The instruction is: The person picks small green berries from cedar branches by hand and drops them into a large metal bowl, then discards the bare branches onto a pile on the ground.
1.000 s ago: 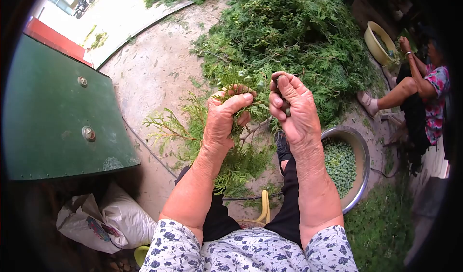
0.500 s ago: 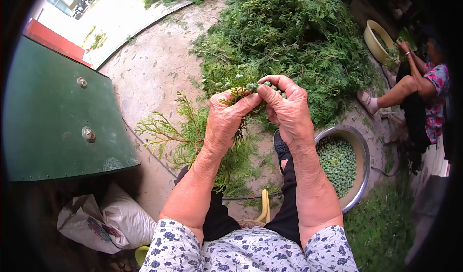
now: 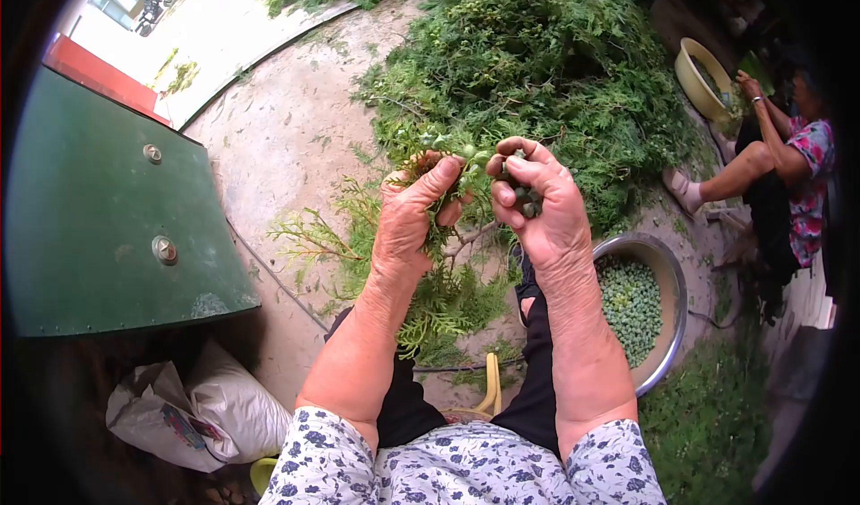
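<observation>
My left hand (image 3: pixel 414 205) pinches a leafy green branch (image 3: pixel 448 303), whose sprays hang below and to the left of the fist. Small green cones (image 3: pixel 473 160) show on the branch just past my left thumb. Curled around several loose green cones (image 3: pixel 527 202), my right hand (image 3: pixel 548 196) is beside the branch, its fingertips close to the cones there. A metal-rimmed basin (image 3: pixel 674 303) stands by my right forearm, with many green cones (image 3: pixel 627 303) in it.
A large heap of cut branches (image 3: pixel 537 66) lies ahead. At the right sits another person (image 3: pixel 788 160) beside a yellow basin (image 3: pixel 697 79). On the left are a green metal box (image 3: pixel 107 209) and white sacks (image 3: pixel 235 402). A cable crosses the floor.
My hands have drawn slightly apart. My right hand has turned, showing the cones in its palm. The branch in my left hand has shifted and its stem shows below.
</observation>
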Demonstrator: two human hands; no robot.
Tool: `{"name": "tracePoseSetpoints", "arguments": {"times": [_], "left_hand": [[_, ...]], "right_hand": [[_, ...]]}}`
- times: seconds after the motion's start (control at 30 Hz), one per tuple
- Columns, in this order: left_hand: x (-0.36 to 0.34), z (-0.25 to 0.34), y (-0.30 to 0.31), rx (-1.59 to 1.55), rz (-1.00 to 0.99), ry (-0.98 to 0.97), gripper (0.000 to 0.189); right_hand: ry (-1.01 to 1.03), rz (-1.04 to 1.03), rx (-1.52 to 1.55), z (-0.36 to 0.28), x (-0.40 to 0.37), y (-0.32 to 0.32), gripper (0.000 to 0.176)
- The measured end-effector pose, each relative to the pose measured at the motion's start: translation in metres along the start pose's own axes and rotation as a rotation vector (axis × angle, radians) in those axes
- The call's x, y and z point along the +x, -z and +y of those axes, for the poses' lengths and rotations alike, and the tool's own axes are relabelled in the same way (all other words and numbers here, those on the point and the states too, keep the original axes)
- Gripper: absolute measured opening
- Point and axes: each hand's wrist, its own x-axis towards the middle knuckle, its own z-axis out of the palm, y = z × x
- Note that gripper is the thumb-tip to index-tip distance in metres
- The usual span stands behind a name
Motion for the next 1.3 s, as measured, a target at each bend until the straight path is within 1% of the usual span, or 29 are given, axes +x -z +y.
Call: {"name": "tracePoseSetpoints", "arguments": {"times": [0.03, 0.13, 0.2, 0.27, 0.3, 0.33, 0.4, 0.43, 0.5, 0.53, 0.6, 0.63, 0.7, 0.77, 0.83, 0.87, 0.9, 0.93, 0.97, 1.0, 1.03, 1.07, 1.1, 1.13, 1.2, 1.23, 1.3], "left_hand": [[0.0, 0.0, 0.0, 0.0, -0.015, -0.011, 0.014], [-0.001, 0.001, 0.001, 0.085, -0.047, -0.021, 0.014], [-0.003, 0.002, -0.001, 0.123, -0.04, -0.039, 0.013], [-0.006, 0.005, -0.005, 0.217, -0.091, -0.053, 0.013], [-0.003, 0.003, -0.001, 0.256, -0.128, -0.089, 0.014], [-0.003, 0.002, -0.002, 0.256, -0.128, -0.089, 0.014], [-0.003, 0.001, -0.003, 0.319, -0.129, -0.106, 0.015], [-0.003, 0.001, -0.003, 0.335, -0.125, -0.109, 0.015], [-0.005, 0.002, -0.005, 0.334, -0.139, -0.117, 0.015], [-0.006, 0.002, -0.005, 0.332, -0.154, -0.127, 0.015], [-0.006, 0.003, -0.005, 0.306, -0.163, -0.115, 0.015], [-0.006, 0.004, -0.004, 0.278, -0.172, -0.104, 0.015], [-0.006, 0.008, -0.002, 0.276, -0.164, -0.069, 0.014], [-0.006, 0.009, -0.002, 0.273, -0.155, -0.036, 0.014], [-0.006, 0.006, -0.002, 0.334, -0.16, -0.086, 0.014], [-0.006, 0.007, -0.003, 0.334, -0.159, -0.085, 0.014], [-0.006, 0.009, -0.004, 0.292, -0.179, -0.052, 0.014], [-0.007, 0.011, -0.004, 0.251, -0.198, -0.02, 0.014], [-0.008, 0.013, -0.005, 0.192, -0.211, 0.021, 0.013], [-0.009, 0.014, -0.006, 0.192, -0.211, 0.021, 0.013], [-0.01, 0.014, -0.006, 0.14, -0.182, 0.061, 0.013], [-0.01, 0.014, -0.007, 0.087, -0.152, 0.099, 0.013], [-0.007, 0.007, -0.003, 0.059, -0.062, 0.089, 0.013], [-0.005, 0.003, -0.001, 0.059, -0.061, 0.087, 0.013], [-0.002, 0.0, 0.001, 0.017, -0.014, 0.002, 0.015], [0.0, -0.001, 0.003, 0.004, -0.051, -0.014, 0.015], [-0.002, 0.001, -0.002, 0.051, -0.036, -0.017, 0.015]], "right_hand": [[-0.002, 0.009, -0.024, 0.0, -0.001, -0.004, 0.017], [-0.033, -0.053, -0.032, 0.001, -0.002, -0.006, 0.017], [-0.036, -0.049, -0.064, 0.001, -0.004, -0.01, 0.017], [-0.027, 0.046, -0.267, 0.0, -0.007, -0.016, 0.017], [0.006, 0.034, -0.309, 0.002, -0.007, -0.014, 0.017], [0.005, 0.035, -0.309, 0.002, -0.007, -0.014, 0.017], [0.053, 0.02, -0.453, 0.002, -0.007, -0.014, 0.016], [0.053, 0.02, -0.453, 0.002, -0.006, -0.013, 0.016], [0.142, -0.004, -0.641, 0.002, -0.004, -0.011, 0.016], [0.142, -0.004, -0.641, 0.001, -0.004, -0.011, 0.016], [-0.036, 0.045, -0.482, -0.003, -0.006, -0.013, 0.015], [-0.036, 0.045, -0.482, -0.002, -0.006, -0.012, 0.015], [-0.099, 0.033, -0.323, -0.001, -0.005, -0.011, 0.015], [-0.075, 0.019, -0.384, -0.002, -0.005, -0.013, 0.015], [-0.051, 0.006, -0.444, -0.002, -0.006, -0.014, 0.015], [0.007, -0.008, -0.531, -0.001, -0.006, -0.014, 0.016], [0.066, -0.023, -0.618, 0.0, -0.006, -0.014, 0.017], [0.065, -0.023, -0.617, 0.002, -0.006, -0.012, 0.017], [-0.031, -0.021, -0.362, 0.005, -0.004, -0.008, 0.017], [-0.127, -0.018, -0.107, 0.007, -0.003, -0.004, 0.017], [-0.124, -0.037, -0.008, 0.007, -0.002, -0.001, 0.016], [-0.125, -0.039, -0.009, 0.007, -0.001, -0.001, 0.016], [-0.086, -0.04, 0.039, 0.006, 0.0, -0.004, 0.015], [-0.047, -0.042, 0.089, 0.006, 0.001, -0.005, 0.015], [-0.041, -0.032, 0.096, 0.007, 0.0, -0.004, 0.015], [-0.036, -0.017, 0.029, 0.007, 0.0, -0.005, 0.016], [-0.032, -0.029, -0.066, 0.007, -0.002, -0.006, 0.018]]}}
